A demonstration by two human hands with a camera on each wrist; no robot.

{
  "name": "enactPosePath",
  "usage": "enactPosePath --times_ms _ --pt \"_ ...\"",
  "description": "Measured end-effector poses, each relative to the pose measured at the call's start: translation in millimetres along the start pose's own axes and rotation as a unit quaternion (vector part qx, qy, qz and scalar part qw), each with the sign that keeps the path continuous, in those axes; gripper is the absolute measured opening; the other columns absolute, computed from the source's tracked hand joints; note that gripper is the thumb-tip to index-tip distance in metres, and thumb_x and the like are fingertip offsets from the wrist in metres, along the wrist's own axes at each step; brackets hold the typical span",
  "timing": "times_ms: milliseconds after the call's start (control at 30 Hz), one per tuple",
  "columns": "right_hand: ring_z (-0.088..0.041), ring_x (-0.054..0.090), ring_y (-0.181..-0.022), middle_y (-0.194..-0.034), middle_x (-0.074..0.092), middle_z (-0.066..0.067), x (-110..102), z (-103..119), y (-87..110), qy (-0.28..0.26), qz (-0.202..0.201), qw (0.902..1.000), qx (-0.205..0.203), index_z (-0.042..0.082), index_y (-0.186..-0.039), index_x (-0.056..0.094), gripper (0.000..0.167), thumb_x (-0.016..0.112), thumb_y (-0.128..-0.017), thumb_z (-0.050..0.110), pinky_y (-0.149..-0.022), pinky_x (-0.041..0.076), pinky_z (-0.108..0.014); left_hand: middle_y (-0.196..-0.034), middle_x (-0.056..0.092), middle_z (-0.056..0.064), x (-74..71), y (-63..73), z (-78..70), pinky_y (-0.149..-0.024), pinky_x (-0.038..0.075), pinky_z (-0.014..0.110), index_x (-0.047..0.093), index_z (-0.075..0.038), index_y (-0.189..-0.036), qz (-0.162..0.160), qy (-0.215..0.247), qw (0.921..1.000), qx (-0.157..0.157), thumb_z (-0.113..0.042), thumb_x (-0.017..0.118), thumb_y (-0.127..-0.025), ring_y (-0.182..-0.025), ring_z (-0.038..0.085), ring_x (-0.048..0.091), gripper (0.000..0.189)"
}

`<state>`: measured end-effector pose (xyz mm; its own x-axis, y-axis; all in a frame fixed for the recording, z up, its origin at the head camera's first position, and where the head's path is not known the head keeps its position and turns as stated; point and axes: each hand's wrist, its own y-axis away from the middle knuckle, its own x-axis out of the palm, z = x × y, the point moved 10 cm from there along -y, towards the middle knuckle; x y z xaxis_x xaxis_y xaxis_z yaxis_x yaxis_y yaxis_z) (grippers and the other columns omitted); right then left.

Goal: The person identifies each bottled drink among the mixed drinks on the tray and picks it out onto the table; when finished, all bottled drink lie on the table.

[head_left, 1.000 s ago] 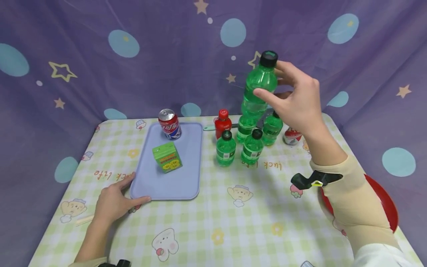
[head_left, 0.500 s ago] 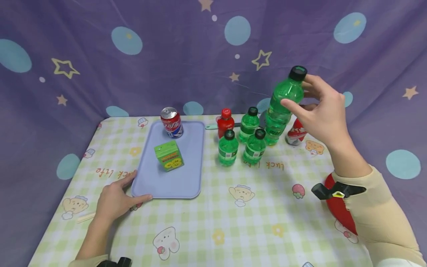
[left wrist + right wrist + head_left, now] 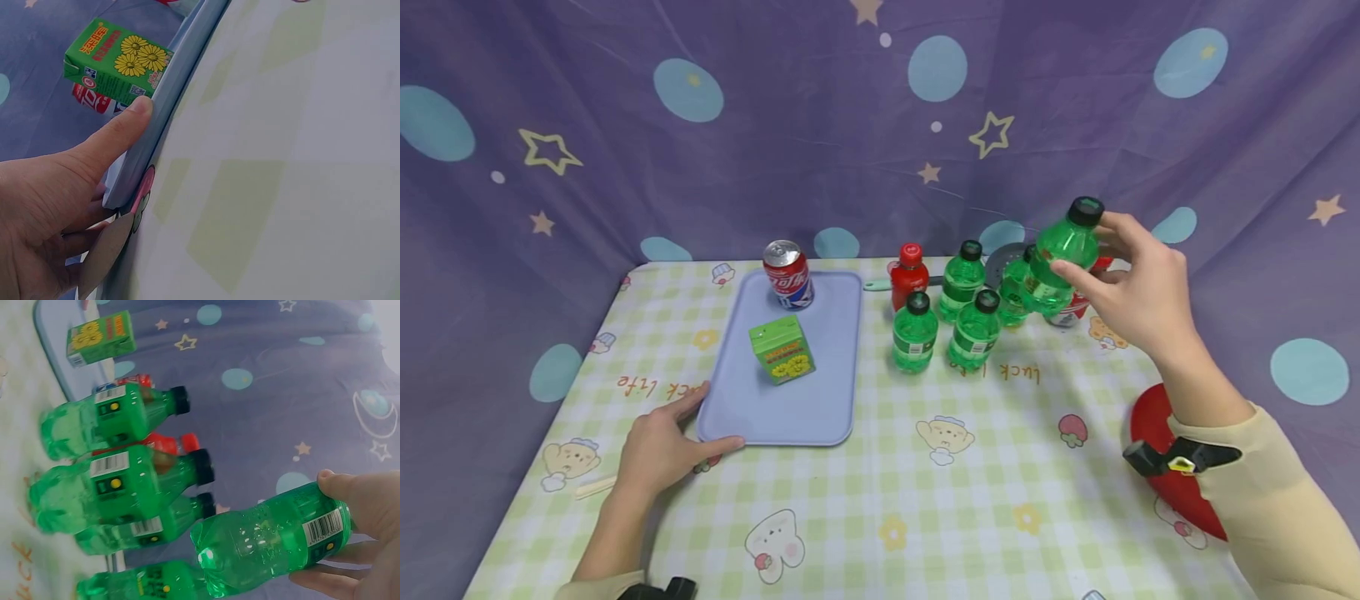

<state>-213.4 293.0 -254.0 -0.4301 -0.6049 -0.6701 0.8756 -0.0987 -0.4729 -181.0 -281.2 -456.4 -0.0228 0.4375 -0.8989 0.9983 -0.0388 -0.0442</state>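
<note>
My right hand [image 3: 1146,279] grips a green soda bottle [image 3: 1063,250] with a black cap, lifted clear of the table at the back right. In the right wrist view, its base [image 3: 212,562] points toward several standing green bottles. One standing bottle [image 3: 1015,287] lies partly behind it; others [image 3: 973,337] stand nearer the middle. My left hand [image 3: 658,446] rests at the near left corner of a pale blue tray [image 3: 816,417], its thumb [image 3: 128,125] straight against the rim. On the tray are a green drink carton [image 3: 781,350] and a red soda can [image 3: 787,277].
A small red bottle [image 3: 910,279] stands beside the green ones. Behind them lies a utensil with a pale green handle [image 3: 877,285] and a dark perforated head [image 3: 997,265]. Another red can [image 3: 1066,313] is partly hidden by the right hand's bottle. A red plate [image 3: 1150,417] lies under the right forearm.
My right hand has carried the green bottle rightward, then lowered it toward the back right of the table. The left hand and the tray have stayed in place.
</note>
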Motion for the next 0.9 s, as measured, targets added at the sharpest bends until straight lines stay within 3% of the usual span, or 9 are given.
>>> enactPosePath --times_ms 100,200,400,533,667,767,900 --pt "0.005 0.073 -0.100 -0.128 0.076 -0.018 4 -8 4.7 0.003 0.008 0.9999 0.006 0.019 -0.143 0.067 0.060 0.090 -0.088 0.027 -0.076 0.039 0.002 -0.139 0.064 0.031 -0.9 0.1 0.1 -0.081 0.059 0.062 0.060 -0.001 -0.150 -0.001 0.001 1.0000 0.001 -0.064 0.097 -0.063 -0.111 0.057 0.069 0.113" --pt "0.033 0.050 -0.089 -0.126 0.077 -0.018 9 -15 8.3 0.001 0.014 0.9999 0.004 0.018 -0.142 0.067 0.059 0.090 -0.088 0.025 -0.076 0.039 0.002 -0.139 0.064 0.031 -1.2 -0.3 0.0 -0.083 0.059 0.063 0.059 -0.001 -0.150 -0.002 0.003 1.0000 0.002 -0.064 0.097 -0.063 -0.113 0.057 0.069 0.113" --pt "0.038 0.046 -0.084 -0.120 0.078 -0.021 19 -24 14.8 0.003 0.034 0.9994 -0.011 0.012 -0.139 0.066 0.058 0.091 -0.087 0.021 -0.072 0.039 0.005 -0.138 0.064 0.032 -2.0 -0.4 -1.3 -0.086 0.059 0.063 0.060 0.000 -0.148 -0.009 0.006 0.9999 0.008 -0.062 0.098 -0.063 -0.117 0.056 0.068 0.112" --pt "0.032 0.049 -0.079 -0.114 0.079 -0.021 25 -28 17.8 0.012 0.038 0.9989 -0.025 0.005 -0.133 0.066 0.056 0.091 -0.085 0.020 -0.071 0.039 0.006 -0.138 0.064 0.032 -3.3 -0.6 -2.7 -0.086 0.059 0.064 0.061 0.000 -0.148 -0.012 0.008 0.9998 0.009 -0.061 0.099 -0.063 -0.117 0.056 0.067 0.112" --pt "-0.007 0.074 -0.082 -0.112 0.079 -0.023 34 -34 22.0 0.006 0.050 0.9985 -0.021 0.001 -0.129 0.066 0.053 0.091 -0.085 0.017 -0.071 0.041 0.006 -0.138 0.064 0.032 -4.6 -0.7 -3.0 -0.087 0.058 0.065 0.060 -0.001 -0.149 -0.012 0.007 0.9999 0.007 -0.061 0.099 -0.063 -0.118 0.057 0.067 0.111" --pt "-0.041 0.078 -0.090 -0.113 0.078 -0.025 40 -39 25.1 -0.009 0.065 0.9978 -0.008 0.001 -0.129 0.065 0.054 0.091 -0.084 0.015 -0.071 0.041 0.006 -0.138 0.064 0.032 -4.7 -0.5 -3.6 -0.088 0.058 0.065 0.060 0.000 -0.148 -0.011 0.008 0.9999 0.008 -0.061 0.099 -0.063 -0.119 0.057 0.066 0.111" --pt "-0.048 0.078 -0.098 -0.115 0.077 -0.025 46 -44 28.5 -0.023 0.085 0.9961 0.007 0.002 -0.131 0.065 0.055 0.091 -0.085 0.016 -0.072 0.040 0.007 -0.139 0.063 0.032 -3.5 0.2 -4.3 -0.088 0.058 0.065 0.060 0.001 -0.148 -0.009 0.009 0.9999 0.006 -0.061 0.099 -0.063 -0.120 0.056 0.066 0.112"
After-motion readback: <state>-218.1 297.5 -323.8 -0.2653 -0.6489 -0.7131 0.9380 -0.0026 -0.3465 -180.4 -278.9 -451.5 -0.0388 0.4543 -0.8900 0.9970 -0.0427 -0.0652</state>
